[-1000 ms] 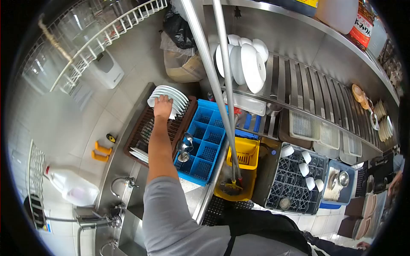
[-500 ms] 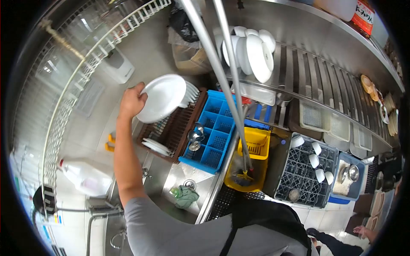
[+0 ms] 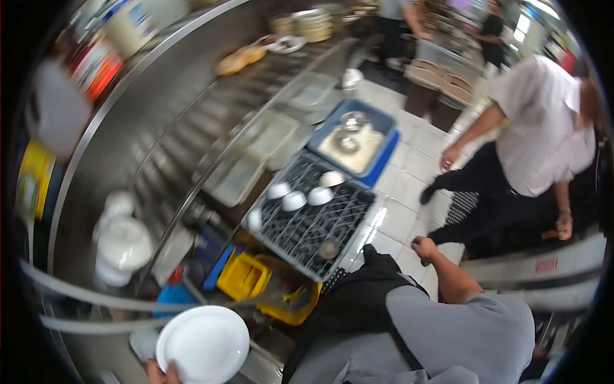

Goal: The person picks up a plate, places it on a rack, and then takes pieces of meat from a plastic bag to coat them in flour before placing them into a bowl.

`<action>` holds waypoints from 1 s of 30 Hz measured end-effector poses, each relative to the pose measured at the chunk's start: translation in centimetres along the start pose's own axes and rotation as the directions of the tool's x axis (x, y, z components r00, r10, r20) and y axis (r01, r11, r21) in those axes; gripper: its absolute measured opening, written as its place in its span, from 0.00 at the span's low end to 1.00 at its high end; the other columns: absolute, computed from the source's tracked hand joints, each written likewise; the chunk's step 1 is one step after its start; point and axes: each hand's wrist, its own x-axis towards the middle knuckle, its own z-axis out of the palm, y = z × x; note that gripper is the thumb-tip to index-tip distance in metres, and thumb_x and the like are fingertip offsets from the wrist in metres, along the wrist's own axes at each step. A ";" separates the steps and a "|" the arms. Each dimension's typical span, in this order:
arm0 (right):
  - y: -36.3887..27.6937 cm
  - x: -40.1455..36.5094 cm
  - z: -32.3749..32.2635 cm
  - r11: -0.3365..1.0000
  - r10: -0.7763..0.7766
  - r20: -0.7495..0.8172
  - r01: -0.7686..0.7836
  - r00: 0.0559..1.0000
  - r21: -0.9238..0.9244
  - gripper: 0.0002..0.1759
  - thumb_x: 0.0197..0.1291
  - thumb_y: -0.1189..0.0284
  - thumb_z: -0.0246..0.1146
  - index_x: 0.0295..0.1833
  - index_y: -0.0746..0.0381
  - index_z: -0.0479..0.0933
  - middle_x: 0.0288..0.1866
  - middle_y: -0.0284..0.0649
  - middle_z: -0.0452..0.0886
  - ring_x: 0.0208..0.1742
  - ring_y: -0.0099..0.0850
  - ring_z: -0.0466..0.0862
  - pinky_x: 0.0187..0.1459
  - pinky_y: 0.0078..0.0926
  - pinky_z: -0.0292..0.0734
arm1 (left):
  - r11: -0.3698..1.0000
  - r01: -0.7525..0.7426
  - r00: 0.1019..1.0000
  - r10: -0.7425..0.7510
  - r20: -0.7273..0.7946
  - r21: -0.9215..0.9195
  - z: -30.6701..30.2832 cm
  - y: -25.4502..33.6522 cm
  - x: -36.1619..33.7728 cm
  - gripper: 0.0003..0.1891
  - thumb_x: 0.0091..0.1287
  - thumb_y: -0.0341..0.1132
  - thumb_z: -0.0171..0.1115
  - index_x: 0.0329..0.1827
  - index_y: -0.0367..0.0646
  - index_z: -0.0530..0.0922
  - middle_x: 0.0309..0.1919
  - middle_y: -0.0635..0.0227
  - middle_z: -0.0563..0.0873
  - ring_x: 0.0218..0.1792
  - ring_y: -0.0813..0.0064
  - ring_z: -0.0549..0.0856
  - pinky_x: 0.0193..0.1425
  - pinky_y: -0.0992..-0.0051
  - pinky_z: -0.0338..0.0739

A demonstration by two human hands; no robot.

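At the lower left, my left hand (image 3: 165,372) grips the rim of a round white plate (image 3: 203,345), fingers closed on its near edge. Part of that hand is cut off by the picture's bottom. My right hand (image 3: 423,248) hangs over the tiled floor beside my body, its fingers curled in, and nothing shows in it. A grey dish rack (image 3: 358,221) between the two hands carries several small white bowls (image 3: 294,201) and a glass.
A co-worker in a light shirt (image 3: 537,128) stands close on the right. Beyond the rack sits a blue-grey tub (image 3: 382,142) with metal bowls. A yellow basket (image 3: 243,275) and grey hoses (image 3: 96,294) lie near the plate. A slatted steel shelf (image 3: 185,121) runs along the left.
My view has swung right, away from the sink and brown rack. The plate is still in my left hand. My right hand and the co-worker's upper body have come into view.
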 end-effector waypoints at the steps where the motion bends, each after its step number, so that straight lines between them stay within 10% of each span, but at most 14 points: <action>1: 0.2 -0.3 -0.6 0.999 -0.023 0.028 0.022 0.999 0.036 0.19 0.59 0.58 0.64 0.48 0.59 0.85 0.44 0.52 0.87 0.47 0.48 0.87 0.52 0.41 0.81 | 0.991 0.118 0.974 -0.127 0.188 0.057 1.7 1.0 2.2 0.16 0.69 0.26 0.63 0.58 0.27 0.79 0.44 0.57 0.85 0.42 0.67 0.80 0.49 0.71 0.78; 3: 2.4 -0.1 0.0 0.995 0.036 0.033 -0.039 0.999 0.086 0.18 0.61 0.58 0.63 0.48 0.58 0.85 0.44 0.51 0.88 0.48 0.49 0.87 0.53 0.41 0.81 | 0.969 -0.243 0.947 0.227 0.228 0.044 8.6 7.5 5.0 0.14 0.67 0.28 0.64 0.53 0.29 0.80 0.40 0.58 0.85 0.37 0.66 0.79 0.44 0.69 0.78; 7: 8.7 3.4 1.9 0.908 0.211 0.128 -0.243 0.969 0.341 0.18 0.58 0.57 0.66 0.44 0.60 0.87 0.42 0.50 0.88 0.47 0.45 0.87 0.51 0.39 0.80 | 0.913 -0.359 0.886 0.268 0.378 0.194 20.2 17.7 8.1 0.15 0.63 0.35 0.66 0.46 0.32 0.80 0.27 0.45 0.79 0.30 0.55 0.78 0.40 0.55 0.75; 9: 9.6 6.4 1.9 0.866 0.210 0.110 -0.237 0.972 0.440 0.19 0.59 0.57 0.65 0.43 0.61 0.86 0.42 0.50 0.88 0.47 0.46 0.87 0.52 0.40 0.80 | 0.875 -0.402 0.892 0.307 0.333 0.271 26.8 21.2 9.4 0.08 0.53 0.27 0.62 0.35 0.36 0.76 0.29 0.58 0.78 0.39 0.62 0.79 0.44 0.64 0.71; 13: 9.3 14.9 -0.2 0.985 -0.032 0.025 0.027 0.999 0.168 0.23 0.61 0.57 0.57 0.45 0.64 0.85 0.45 0.55 0.87 0.50 0.54 0.85 0.56 0.45 0.79 | 0.697 -0.713 0.641 0.694 0.330 -0.080 38.5 34.5 10.7 0.03 0.55 0.26 0.60 0.28 0.35 0.76 0.19 0.52 0.76 0.21 0.49 0.78 0.27 0.62 0.70; 21: 10.1 30.5 -7.4 0.956 0.189 -0.038 -0.175 0.981 0.235 0.21 0.57 0.60 0.58 0.47 0.62 0.86 0.50 0.56 0.85 0.54 0.53 0.84 0.58 0.44 0.79 | 0.643 -0.742 0.553 0.746 0.371 -0.190 54.4 45.5 6.7 0.03 0.56 0.28 0.60 0.32 0.37 0.78 0.20 0.55 0.78 0.20 0.52 0.80 0.26 0.58 0.74; 30: 24.7 28.3 -12.8 0.838 0.519 0.079 -0.525 0.851 0.149 0.23 0.57 0.63 0.58 0.50 0.67 0.85 0.55 0.58 0.83 0.59 0.52 0.83 0.62 0.41 0.77 | 0.760 -0.649 0.656 0.580 0.482 -0.032 62.3 40.2 8.7 0.09 0.56 0.29 0.61 0.25 0.37 0.69 0.18 0.49 0.76 0.20 0.47 0.78 0.26 0.55 0.69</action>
